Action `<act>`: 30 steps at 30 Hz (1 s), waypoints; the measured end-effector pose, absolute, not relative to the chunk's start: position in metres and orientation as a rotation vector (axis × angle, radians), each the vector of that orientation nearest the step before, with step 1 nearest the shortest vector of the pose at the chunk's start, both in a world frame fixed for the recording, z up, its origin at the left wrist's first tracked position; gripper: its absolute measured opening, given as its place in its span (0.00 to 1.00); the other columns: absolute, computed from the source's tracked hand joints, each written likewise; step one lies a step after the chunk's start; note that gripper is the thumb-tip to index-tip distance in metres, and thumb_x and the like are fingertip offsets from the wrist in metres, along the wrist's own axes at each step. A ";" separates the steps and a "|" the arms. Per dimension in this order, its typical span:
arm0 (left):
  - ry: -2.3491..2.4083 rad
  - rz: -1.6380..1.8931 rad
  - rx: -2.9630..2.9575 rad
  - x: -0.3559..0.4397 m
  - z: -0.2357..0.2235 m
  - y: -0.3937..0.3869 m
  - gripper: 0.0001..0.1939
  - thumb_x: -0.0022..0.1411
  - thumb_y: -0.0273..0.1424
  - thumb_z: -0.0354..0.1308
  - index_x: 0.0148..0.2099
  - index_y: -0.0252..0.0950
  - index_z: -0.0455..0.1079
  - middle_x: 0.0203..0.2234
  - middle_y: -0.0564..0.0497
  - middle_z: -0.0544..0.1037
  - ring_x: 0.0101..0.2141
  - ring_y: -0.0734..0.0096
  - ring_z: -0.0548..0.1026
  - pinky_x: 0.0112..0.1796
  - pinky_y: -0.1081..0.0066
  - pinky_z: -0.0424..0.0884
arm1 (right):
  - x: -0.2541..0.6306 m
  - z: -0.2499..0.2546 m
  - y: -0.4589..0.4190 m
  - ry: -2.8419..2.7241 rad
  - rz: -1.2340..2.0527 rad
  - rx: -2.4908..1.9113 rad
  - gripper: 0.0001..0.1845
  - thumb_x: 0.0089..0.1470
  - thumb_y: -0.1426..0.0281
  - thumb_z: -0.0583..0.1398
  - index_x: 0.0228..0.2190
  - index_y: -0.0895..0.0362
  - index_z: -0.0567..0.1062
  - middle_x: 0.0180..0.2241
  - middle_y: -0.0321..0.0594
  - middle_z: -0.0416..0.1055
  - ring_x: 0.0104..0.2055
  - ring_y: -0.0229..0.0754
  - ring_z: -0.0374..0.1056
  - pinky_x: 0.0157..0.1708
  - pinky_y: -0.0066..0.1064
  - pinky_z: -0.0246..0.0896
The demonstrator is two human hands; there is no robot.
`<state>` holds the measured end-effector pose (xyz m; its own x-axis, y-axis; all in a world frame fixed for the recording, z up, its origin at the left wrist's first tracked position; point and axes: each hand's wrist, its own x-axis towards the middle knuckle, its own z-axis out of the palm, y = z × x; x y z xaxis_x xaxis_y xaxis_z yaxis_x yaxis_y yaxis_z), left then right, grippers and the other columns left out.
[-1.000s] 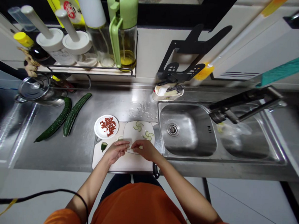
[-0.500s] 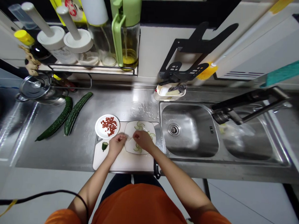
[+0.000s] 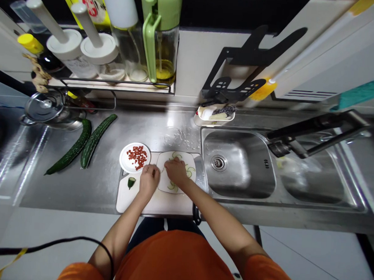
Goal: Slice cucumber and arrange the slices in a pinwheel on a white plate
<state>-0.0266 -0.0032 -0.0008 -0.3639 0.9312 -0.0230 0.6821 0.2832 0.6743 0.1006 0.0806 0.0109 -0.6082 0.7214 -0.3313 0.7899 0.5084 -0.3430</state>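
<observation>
My right hand [image 3: 176,171] is over the white plate [image 3: 162,184], fingers pinched and pointing down onto it; a thin, pale sliver of cucumber shows faintly by the fingertips. Just left of the plate, my left hand [image 3: 149,180] is closed with curled fingers, and anything inside them is hidden. Fanned cucumber slices [image 3: 190,171] lie at the plate's right side, with more slices [image 3: 172,186] near its lower edge. Under the plate is the white cutting board [image 3: 131,201]. A cucumber end [image 3: 131,182] rests on the board, below a round white dish [image 3: 122,160] of small red pieces [image 3: 138,156].
A knife [image 3: 197,214] lies along the board's right edge, its black handle towards me. Two whole cucumbers [image 3: 92,144] lie on the steel counter at left, near a lidded pot [image 3: 44,109]. The double sink [image 3: 238,163] is at right, with a faucet [image 3: 311,133] above it. Seasoning jars stand on a rack [image 3: 115,86].
My hands, close together at the plate's lower left before, have moved apart. The right moved up over the plate's middle; the left settled beside its left edge. The lower cucumber slices came into view.
</observation>
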 end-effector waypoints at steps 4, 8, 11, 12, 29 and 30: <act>2.140 0.841 1.500 -0.026 -0.004 -0.003 0.07 0.61 0.27 0.50 0.35 0.36 0.69 0.32 0.46 0.71 0.36 0.66 0.70 0.42 0.67 0.67 | 0.102 0.004 0.077 2.679 -0.550 1.253 0.14 0.56 0.77 0.51 0.38 0.58 0.75 0.38 0.49 0.72 0.50 0.51 0.57 0.40 0.39 0.49; 2.129 0.841 1.527 -0.027 -0.010 -0.005 0.07 0.61 0.27 0.49 0.39 0.36 0.68 0.34 0.45 0.72 0.38 0.65 0.71 0.43 0.66 0.67 | 0.106 -0.002 0.073 2.760 -0.494 1.231 0.13 0.58 0.74 0.51 0.38 0.57 0.75 0.39 0.49 0.71 0.49 0.51 0.56 0.40 0.39 0.49; 2.121 0.870 1.522 -0.028 -0.013 -0.008 0.09 0.62 0.27 0.49 0.42 0.36 0.68 0.36 0.45 0.74 0.40 0.64 0.71 0.43 0.66 0.67 | 0.110 -0.005 0.072 2.816 -0.452 1.228 0.12 0.58 0.73 0.52 0.37 0.56 0.75 0.39 0.48 0.70 0.48 0.51 0.55 0.39 0.38 0.48; 2.116 0.876 1.521 -0.029 -0.014 -0.008 0.09 0.62 0.27 0.48 0.42 0.36 0.68 0.36 0.45 0.74 0.39 0.64 0.71 0.43 0.66 0.67 | 0.112 -0.006 0.071 2.836 -0.440 1.222 0.11 0.58 0.73 0.52 0.36 0.56 0.75 0.39 0.48 0.70 0.48 0.51 0.55 0.39 0.38 0.48; 2.080 0.666 1.960 -0.029 -0.004 -0.036 0.16 0.63 0.30 0.50 0.52 0.35 0.69 0.50 0.42 0.71 0.50 0.58 0.66 0.51 0.59 0.63 | 0.133 -0.013 0.032 3.037 -0.327 1.245 0.18 0.61 0.70 0.50 0.50 0.58 0.70 0.50 0.49 0.67 0.54 0.55 0.53 0.45 0.44 0.53; 2.083 0.603 1.993 -0.026 -0.004 -0.038 0.16 0.63 0.30 0.51 0.53 0.36 0.69 0.51 0.42 0.70 0.51 0.56 0.65 0.50 0.57 0.63 | 0.133 -0.014 0.029 3.031 -0.320 1.241 0.19 0.61 0.70 0.50 0.51 0.59 0.69 0.51 0.49 0.66 0.55 0.55 0.53 0.46 0.45 0.52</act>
<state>-0.0265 -0.0376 -0.0036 -0.0742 0.9878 0.1366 0.9080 0.0103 0.4189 0.1328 0.0292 -0.0142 -0.7061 0.7053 0.0638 0.6764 0.6983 -0.2341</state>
